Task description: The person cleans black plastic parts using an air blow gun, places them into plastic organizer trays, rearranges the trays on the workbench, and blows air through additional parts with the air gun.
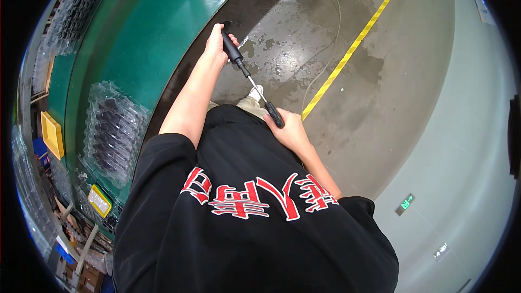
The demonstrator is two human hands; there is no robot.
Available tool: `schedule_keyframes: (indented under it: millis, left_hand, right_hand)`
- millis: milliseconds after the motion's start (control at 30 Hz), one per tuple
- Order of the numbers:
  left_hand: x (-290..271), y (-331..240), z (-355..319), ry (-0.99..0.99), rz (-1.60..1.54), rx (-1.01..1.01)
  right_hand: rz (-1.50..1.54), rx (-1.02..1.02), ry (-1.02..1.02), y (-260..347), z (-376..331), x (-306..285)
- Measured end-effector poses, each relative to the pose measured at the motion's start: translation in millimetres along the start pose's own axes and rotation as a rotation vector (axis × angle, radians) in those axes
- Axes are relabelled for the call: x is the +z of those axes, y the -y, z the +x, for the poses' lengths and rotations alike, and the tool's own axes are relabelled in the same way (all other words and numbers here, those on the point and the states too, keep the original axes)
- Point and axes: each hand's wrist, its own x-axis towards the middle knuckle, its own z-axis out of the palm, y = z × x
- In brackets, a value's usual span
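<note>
The left hand (218,44) is closed around the thick black grip of a tool (252,80), and the right hand (290,130) is closed around the smaller black grip at its near end. The thin metal shaft runs between them, in the air above the wet floor (304,38), right of the green tabletop (157,27). I think both grips should be firm and in one line, so the shaft does not bend.

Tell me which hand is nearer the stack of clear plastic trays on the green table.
Left. The left hand, gripping the tool's black handle, hangs beside the green table above the clear trays. The right hand holds the other end, farther away.
</note>
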Motion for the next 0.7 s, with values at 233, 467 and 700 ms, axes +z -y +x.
schedule_keyframes:
  millis: [233,467,700]
  left_hand:
    - [-3.0,1.1,0.2,-0.036,0.015,0.006]
    - [-1.9,-0.2,-3.7,-0.077,-0.005,-0.002]
    - [-12.1,0.7,-0.9,-0.114,0.011,0.049]
  right_hand:
    - [0.011,0.006,-0.009,-0.5,5.5,-0.3]
    - [-0.058,0.11,-0.011,5.6,9.6,0.3]
    - [-0.066,0.126,-0.011,7.5,12.4,3.2]
